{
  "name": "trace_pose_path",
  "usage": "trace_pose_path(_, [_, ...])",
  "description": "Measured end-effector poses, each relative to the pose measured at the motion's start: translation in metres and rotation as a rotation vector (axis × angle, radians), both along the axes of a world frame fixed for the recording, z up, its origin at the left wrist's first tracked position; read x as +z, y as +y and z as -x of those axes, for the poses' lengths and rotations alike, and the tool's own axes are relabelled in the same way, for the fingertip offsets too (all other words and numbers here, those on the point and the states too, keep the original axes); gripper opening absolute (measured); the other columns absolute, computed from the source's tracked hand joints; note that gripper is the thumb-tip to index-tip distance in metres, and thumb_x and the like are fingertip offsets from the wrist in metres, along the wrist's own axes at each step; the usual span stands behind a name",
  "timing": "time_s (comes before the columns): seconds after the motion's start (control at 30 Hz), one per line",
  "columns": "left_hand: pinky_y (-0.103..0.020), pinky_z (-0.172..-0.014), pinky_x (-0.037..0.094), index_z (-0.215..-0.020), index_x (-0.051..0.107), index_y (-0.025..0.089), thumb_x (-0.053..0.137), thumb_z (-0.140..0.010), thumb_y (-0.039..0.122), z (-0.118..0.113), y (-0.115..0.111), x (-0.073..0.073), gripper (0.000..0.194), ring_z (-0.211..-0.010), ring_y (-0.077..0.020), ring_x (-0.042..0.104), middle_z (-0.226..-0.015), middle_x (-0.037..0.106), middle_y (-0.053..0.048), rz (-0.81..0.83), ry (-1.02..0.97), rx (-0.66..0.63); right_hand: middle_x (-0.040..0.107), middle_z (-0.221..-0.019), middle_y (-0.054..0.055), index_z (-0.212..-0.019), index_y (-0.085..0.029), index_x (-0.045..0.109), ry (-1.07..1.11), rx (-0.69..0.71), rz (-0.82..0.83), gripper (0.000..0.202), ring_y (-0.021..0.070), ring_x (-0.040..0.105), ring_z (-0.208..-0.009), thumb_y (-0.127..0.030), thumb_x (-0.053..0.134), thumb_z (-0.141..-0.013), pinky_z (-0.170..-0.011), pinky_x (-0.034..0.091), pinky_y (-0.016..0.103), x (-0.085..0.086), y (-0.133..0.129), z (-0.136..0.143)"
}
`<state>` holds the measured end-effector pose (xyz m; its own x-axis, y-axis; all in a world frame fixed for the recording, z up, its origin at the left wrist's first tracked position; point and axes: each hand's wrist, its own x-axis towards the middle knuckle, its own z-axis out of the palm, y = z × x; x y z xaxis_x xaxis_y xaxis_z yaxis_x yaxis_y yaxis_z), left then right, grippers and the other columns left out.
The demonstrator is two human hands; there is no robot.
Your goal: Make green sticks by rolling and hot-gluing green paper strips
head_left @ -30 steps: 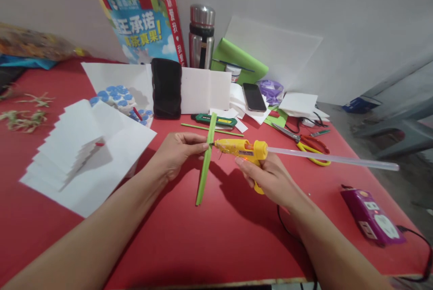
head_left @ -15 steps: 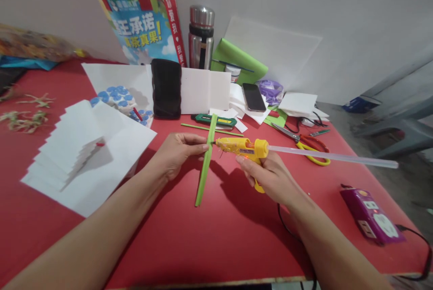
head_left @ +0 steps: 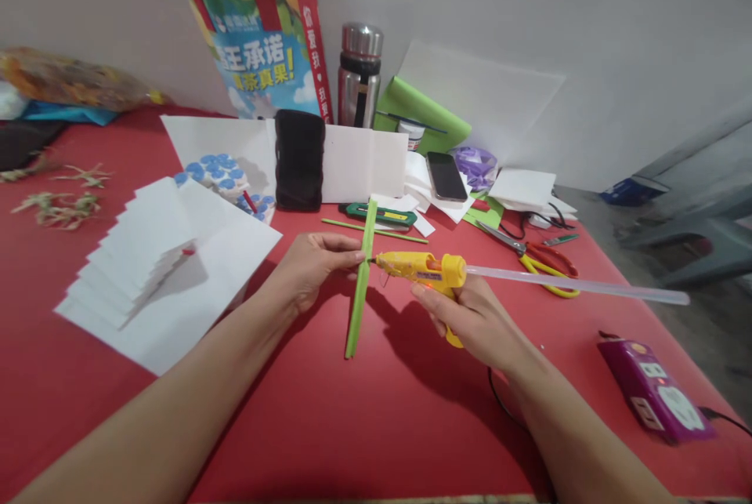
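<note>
My left hand pinches a long, folded green paper strip near its middle. The strip stands out over the red table, its lower end pointing towards me. A yellow glue gun is gripped in my right hand, its nozzle at the strip beside my left fingertips. From the gun's back a long clear glue stick sticks out to the right. Whether fresh glue lies on the strip is too small to tell.
Stacked white paper lies at left. Behind my hands are a green cutter, a thin green strip, a black case and a phone. Scissors and a purple power strip are at right.
The camera view has shifted slightly, so the table items appear a little lower and further right. Both hands keep their holds, and the nozzle remains at the green strip.
</note>
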<state>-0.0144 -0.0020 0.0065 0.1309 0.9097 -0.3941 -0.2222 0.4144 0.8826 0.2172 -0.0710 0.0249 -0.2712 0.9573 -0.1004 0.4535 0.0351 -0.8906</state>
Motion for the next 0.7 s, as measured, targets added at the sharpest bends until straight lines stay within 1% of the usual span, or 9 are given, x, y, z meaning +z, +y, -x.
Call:
trace_pose_path(0.07, [-0.027,-0.055,0.057,-0.069,0.078,0.012,0.097,-0.052,0.015,-0.0003,0.0000,-0.0005,0.026,-0.054,-0.0149,0.066,-0.061,0.073,-0.007,0.001,-0.002,-0.001,0.051,-0.051,-0.002,-0.070,-0.022,0.062,-0.006,-0.015,0.005,0.045,0.0134,0.047,-0.048,-0.055,0.056,-0.101,-0.048,0.035,0.027,-0.0002,0.0008,0.0004])
trace_pose_path(0.2, [-0.028,-0.055,0.057,-0.069,0.078,0.012,0.096,-0.053,0.015,-0.0006,-0.0006,-0.0009,0.024,-0.053,-0.0159,0.066,-0.061,0.073,-0.009,0.008,-0.013,-0.022,0.051,-0.050,-0.001,-0.063,-0.021,0.053,-0.031,-0.056,-0.002,0.052,0.0130,0.048,-0.048,-0.058,0.055,-0.100,-0.049,0.035,0.027,-0.0003,0.0021,0.0009])
trace_pose_path(0.33, [-0.028,-0.055,0.058,-0.069,0.079,0.011,0.095,-0.054,0.015,-0.0001,-0.0016,-0.0010,0.022,-0.053,-0.0159,0.067,-0.062,0.074,-0.009,0.006,-0.013,-0.037,0.051,-0.050,-0.002,-0.062,-0.021,0.050,-0.019,-0.079,0.003,0.054,0.0121,0.049,-0.049,-0.059,0.055,-0.099,-0.050,0.037,0.027,0.0003,0.0027,0.0015])
trace_pose_path(0.57, [-0.027,-0.055,0.059,-0.069,0.078,0.011,0.092,-0.056,0.013,0.0001,-0.0010,0.0000,0.019,-0.053,-0.0163,0.068,-0.062,0.074,-0.009,0.029,-0.011,-0.019,0.052,-0.052,-0.002,-0.063,-0.021,0.051,-0.016,-0.072,0.008,0.054,0.0120,0.049,-0.049,-0.061,0.055,-0.099,-0.050,0.037,0.027,-0.0005,0.0017,0.0019])
trace_pose_path(0.7, [-0.028,-0.055,0.058,-0.070,0.078,0.012,0.092,-0.058,0.013,0.0004,-0.0005,0.0016,0.019,-0.052,-0.0159,0.067,-0.062,0.073,-0.008,0.038,-0.005,-0.008,0.055,-0.057,-0.001,-0.071,-0.020,0.059,-0.020,-0.057,0.015,0.050,0.0128,0.049,-0.051,-0.062,0.055,-0.099,-0.050,0.037,0.027,-0.0032,0.0013,0.0021])
